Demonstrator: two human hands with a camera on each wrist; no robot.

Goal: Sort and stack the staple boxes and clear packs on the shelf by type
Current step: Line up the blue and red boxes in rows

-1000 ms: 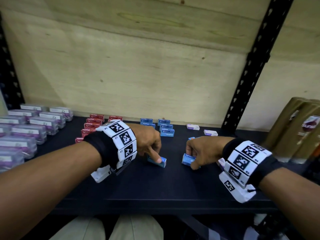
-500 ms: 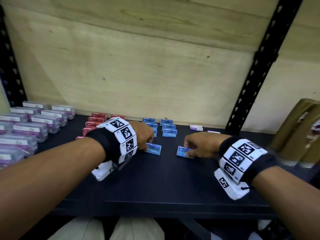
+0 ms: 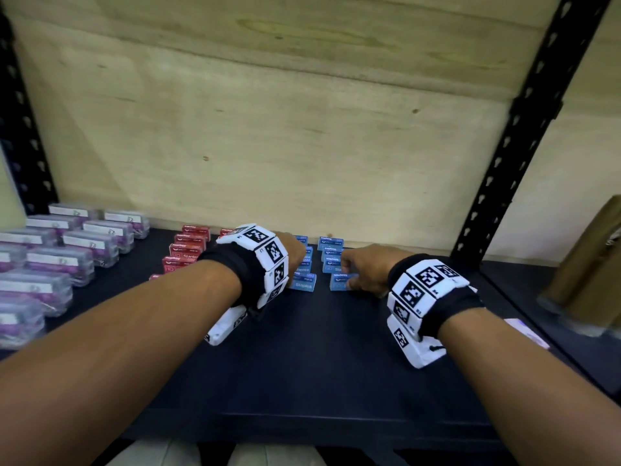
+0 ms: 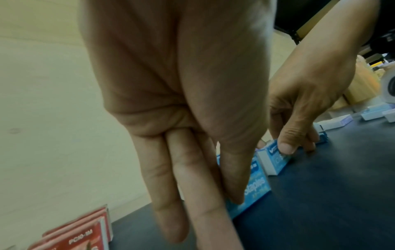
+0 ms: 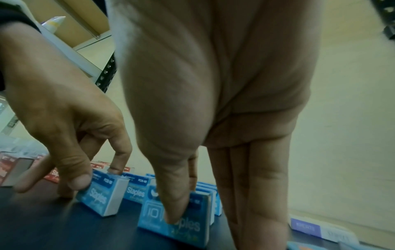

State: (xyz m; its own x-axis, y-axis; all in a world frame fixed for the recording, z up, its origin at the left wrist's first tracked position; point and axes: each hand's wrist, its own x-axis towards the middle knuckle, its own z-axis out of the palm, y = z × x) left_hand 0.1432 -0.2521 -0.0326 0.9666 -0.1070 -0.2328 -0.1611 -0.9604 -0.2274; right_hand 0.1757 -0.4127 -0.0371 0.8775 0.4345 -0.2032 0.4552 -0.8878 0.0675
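Note:
On the dark shelf (image 3: 336, 364) two columns of blue staple boxes (image 3: 331, 255) run toward the back wall. My left hand (image 3: 297, 270) pinches a blue staple box (image 3: 304, 283) standing at the front of the left column; thumb and forefinger hold it in the right wrist view (image 5: 102, 197). My right hand (image 3: 349, 280) pinches another blue box (image 3: 339, 281) at the front of the right column, thumb on its face (image 5: 177, 219), fingers behind. Red staple boxes (image 3: 186, 248) sit left of the blue ones. Clear packs (image 3: 77, 247) fill the far left.
A plywood wall closes the back. A black slotted upright (image 3: 504, 163) stands at the right rear, with brown packages (image 3: 588, 264) beyond it. A white and purple box (image 3: 524, 331) lies at the right front. Bare shelf stretches between my forearms to the front edge.
Both hands have moved away from me toward the back, each carrying its blue box from mid-shelf up to the front of a blue column. The boxes now stand on the shelf.

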